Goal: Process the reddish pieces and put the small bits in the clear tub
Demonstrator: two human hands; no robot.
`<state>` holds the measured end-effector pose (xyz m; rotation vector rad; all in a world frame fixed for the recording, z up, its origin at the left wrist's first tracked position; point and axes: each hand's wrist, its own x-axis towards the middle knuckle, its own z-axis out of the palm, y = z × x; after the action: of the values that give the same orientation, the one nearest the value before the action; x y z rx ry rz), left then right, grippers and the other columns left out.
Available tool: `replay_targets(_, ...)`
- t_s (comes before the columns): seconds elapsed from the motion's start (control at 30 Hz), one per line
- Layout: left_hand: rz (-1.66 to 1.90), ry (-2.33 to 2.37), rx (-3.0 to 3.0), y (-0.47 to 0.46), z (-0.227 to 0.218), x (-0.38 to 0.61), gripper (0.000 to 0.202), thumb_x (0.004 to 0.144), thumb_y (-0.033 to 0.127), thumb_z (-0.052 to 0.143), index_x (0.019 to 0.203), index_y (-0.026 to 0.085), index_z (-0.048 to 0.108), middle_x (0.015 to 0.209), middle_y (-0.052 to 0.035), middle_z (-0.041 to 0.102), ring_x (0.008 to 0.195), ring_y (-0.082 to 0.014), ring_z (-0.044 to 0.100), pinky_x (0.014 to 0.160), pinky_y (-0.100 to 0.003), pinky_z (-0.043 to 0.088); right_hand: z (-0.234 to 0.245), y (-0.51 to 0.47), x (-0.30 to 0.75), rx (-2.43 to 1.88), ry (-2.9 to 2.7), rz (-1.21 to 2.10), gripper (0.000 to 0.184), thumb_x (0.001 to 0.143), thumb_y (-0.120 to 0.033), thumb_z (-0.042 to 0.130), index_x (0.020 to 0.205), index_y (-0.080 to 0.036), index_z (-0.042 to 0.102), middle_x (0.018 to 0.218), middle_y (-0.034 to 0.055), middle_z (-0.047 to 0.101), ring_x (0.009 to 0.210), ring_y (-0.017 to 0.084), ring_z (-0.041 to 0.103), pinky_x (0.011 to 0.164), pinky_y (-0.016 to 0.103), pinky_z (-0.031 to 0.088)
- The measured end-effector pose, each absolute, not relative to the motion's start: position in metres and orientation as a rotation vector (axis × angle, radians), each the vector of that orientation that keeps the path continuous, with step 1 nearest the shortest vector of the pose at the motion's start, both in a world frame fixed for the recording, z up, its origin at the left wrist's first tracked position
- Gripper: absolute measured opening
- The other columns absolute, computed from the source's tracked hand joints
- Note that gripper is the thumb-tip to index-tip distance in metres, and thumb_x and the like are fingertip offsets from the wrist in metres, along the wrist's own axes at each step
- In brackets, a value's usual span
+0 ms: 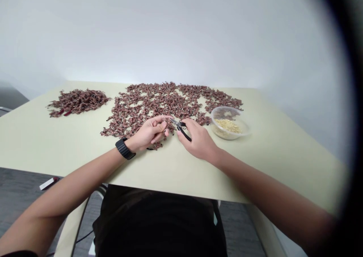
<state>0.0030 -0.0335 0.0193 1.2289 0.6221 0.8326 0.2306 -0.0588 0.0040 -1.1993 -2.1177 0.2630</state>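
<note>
In the head view, the right hand (200,140) is closed around small pliers with black handles and grey metal jaws (179,126). Their tips sit right by the fingertips of the left hand (147,133), which is curled with its thumb against the fingers; whether it pinches a piece is too small to tell. The likeliest mishap is a nipped fingertip, should the pliers slip with the tips so near skin. The clear, round plastic tub of gold-coloured bits (216,131) stands just beyond the right hand, so a wide swing of that wrist could knock it and spill them.

The wide, loose spread of reddish-brown, twisted small pieces with dark ends (159,100) lies on the pale yellow counter (172,174), behind and partly under the hands. It looks tangled and gappy, so lifting one piece might drag others along.
</note>
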Motion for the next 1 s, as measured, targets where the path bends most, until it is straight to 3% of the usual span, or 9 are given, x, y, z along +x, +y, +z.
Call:
replay_targets(0.27, 0.860, 0.600, 1.219, -0.035, 0.021, 0.004, 0.037, 0.097, 0.033, 0.065, 0.130, 0.016, 0.062, 0.075, -0.0010, 0.069, 0.032, 0.0001, 0.033, 0.042, -0.021, 0.027, 0.003, -0.060, 0.231, -1.211, -2.168, 0.246, 0.035, 0.102, -0.044, 0.047, 0.127, -0.020, 0.053, 0.116, 0.0142, 0.064, 0.105, 0.032, 0.063, 0.090, 0.043, 0.047)
replay_targets(0.47, 0.901, 0.639, 1.318, -0.035, 0.016, 0.005, 0.043, 0.095, 0.041, 0.066, 0.129, 0.015, 0.059, 0.077, -0.0027, 0.071, 0.033, -0.0010, 0.036, 0.038, -0.018, 0.023, 0.003, -0.064, 0.227, -1.225, -2.159, 0.273, 0.027, 0.104, -0.041, 0.045, 0.119, -0.020, 0.053, 0.106, 0.0120, 0.066, 0.095, 0.029, 0.063, 0.080, 0.039, 0.045)
replay_targets(0.6, 0.978, 0.721, 1.419, -0.041, 0.017, 0.012, 0.048, 0.092, 0.047, 0.070, 0.124, 0.016, 0.053, 0.073, -0.0016, 0.071, 0.033, -0.0032, 0.040, 0.035, -0.016, 0.028, 0.002, -0.068, 0.221, -1.286, -2.113, 0.379, 0.023, 0.104, -0.042, 0.044, 0.109, -0.021, 0.053, 0.094, 0.0092, 0.066, 0.083, 0.027, 0.062, 0.070, 0.035, 0.042)
replay_targets(0.8, 1.118, 0.777, 1.478, -0.046, 0.010, 0.021, 0.047, 0.092, 0.049, 0.069, 0.121, 0.019, 0.048, 0.070, 0.0014, 0.070, 0.032, -0.0039, 0.042, 0.034, -0.016, 0.033, 0.005, -0.075, 0.213, -1.224, -2.008, 0.613, 0.021, 0.104, -0.039, 0.044, 0.110, -0.022, 0.055, 0.099, 0.0078, 0.069, 0.088, 0.025, 0.063, 0.076, 0.034, 0.044)
replay_targets(1.0, 1.217, 0.842, 1.598, -0.049, 0.003, 0.023, 0.042, 0.095, 0.043, 0.067, 0.123, 0.020, 0.047, 0.065, 0.0056, 0.063, 0.037, -0.0047, 0.044, 0.040, -0.015, 0.032, 0.006, -0.080, 0.205, -1.218, -1.904, 0.774, 0.026, 0.105, -0.044, 0.042, 0.106, -0.022, 0.056, 0.086, 0.0028, 0.064, 0.076, 0.021, 0.059, 0.069, 0.032, 0.041)
